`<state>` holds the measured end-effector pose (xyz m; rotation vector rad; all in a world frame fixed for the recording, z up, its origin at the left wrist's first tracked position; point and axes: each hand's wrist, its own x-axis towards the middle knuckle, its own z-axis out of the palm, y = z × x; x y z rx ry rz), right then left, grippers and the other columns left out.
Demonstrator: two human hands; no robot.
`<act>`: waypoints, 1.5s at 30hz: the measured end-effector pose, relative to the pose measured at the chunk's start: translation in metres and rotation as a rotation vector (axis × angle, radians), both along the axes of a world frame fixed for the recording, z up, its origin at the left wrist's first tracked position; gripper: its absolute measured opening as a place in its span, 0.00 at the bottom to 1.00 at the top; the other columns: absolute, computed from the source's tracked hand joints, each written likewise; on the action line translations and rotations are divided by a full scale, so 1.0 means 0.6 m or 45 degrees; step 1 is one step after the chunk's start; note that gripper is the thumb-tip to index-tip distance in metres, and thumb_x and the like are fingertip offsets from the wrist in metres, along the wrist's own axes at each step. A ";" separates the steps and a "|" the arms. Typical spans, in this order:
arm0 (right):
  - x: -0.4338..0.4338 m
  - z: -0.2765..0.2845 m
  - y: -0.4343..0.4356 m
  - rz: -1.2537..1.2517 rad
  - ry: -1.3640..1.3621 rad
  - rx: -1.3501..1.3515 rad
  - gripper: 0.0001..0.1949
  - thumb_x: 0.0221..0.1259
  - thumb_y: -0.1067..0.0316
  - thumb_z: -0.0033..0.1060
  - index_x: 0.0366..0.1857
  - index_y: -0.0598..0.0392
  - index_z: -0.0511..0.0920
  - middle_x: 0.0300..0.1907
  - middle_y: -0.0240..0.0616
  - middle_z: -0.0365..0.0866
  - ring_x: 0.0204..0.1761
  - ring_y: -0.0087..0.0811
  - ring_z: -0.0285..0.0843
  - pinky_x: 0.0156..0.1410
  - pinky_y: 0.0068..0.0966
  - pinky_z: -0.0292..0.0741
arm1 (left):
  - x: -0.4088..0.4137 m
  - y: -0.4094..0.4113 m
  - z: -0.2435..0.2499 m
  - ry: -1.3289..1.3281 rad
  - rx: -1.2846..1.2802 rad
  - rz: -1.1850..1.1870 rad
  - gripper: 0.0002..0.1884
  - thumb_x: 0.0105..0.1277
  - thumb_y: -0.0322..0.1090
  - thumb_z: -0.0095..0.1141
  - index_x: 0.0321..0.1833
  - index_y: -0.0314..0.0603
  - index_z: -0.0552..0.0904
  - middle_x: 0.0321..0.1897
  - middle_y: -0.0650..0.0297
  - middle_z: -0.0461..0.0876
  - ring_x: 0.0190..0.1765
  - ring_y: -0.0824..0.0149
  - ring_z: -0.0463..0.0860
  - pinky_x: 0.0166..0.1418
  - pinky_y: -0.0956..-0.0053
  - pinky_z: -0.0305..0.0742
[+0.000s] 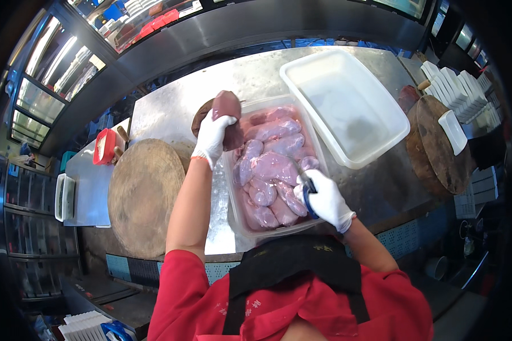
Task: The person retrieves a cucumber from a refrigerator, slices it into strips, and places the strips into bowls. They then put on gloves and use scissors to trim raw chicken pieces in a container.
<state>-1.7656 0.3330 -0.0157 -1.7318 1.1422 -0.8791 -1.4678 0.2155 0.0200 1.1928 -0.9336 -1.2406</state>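
Observation:
Gripped in my gloved left hand is a dark reddish-brown piece of raw organ meat, raised over the left rim of a white plastic tub. A brown rounded thing shows partly behind that hand; I cannot tell what it is. Several pale pink, glossy pieces of raw organ meat fill the tub. My right hand, also in a white glove, holds scissors with dark blue handles above the tub's right side. The blades point down at the meat, and their tips are hard to make out.
A second white tub, without meat, stands to the right, close against the first. Round wooden chopping blocks stand at left and right. Stacked white trays are at far right. A red container sits at left.

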 end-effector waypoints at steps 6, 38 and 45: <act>0.012 0.039 0.023 0.229 0.449 -0.322 0.27 0.61 0.61 0.67 0.64 0.57 0.74 0.35 0.48 0.83 0.37 0.48 0.84 0.45 0.40 0.79 | -0.041 -0.069 -0.006 -0.633 -0.078 -0.389 0.23 0.61 0.25 0.61 0.62 0.39 0.80 0.48 0.63 0.85 0.49 0.71 0.81 0.55 0.75 0.76; -0.012 0.054 0.027 -0.143 -0.086 0.354 0.35 0.59 0.68 0.73 0.71 0.63 0.68 0.37 0.35 0.84 0.39 0.18 0.79 0.47 0.23 0.79 | -0.160 -0.123 -0.118 -1.821 -0.055 -0.883 0.34 0.53 0.46 0.68 0.61 0.31 0.79 0.47 0.43 0.86 0.54 0.45 0.84 0.59 0.60 0.78; -0.021 0.064 0.006 -0.072 -0.772 0.898 0.25 0.63 0.73 0.67 0.64 0.66 0.75 0.34 0.34 0.85 0.35 0.20 0.82 0.42 0.17 0.79 | -0.145 -0.090 -0.075 -1.148 0.294 -1.005 0.22 0.47 0.36 0.66 0.45 0.30 0.85 0.35 0.56 0.85 0.40 0.63 0.83 0.47 0.71 0.77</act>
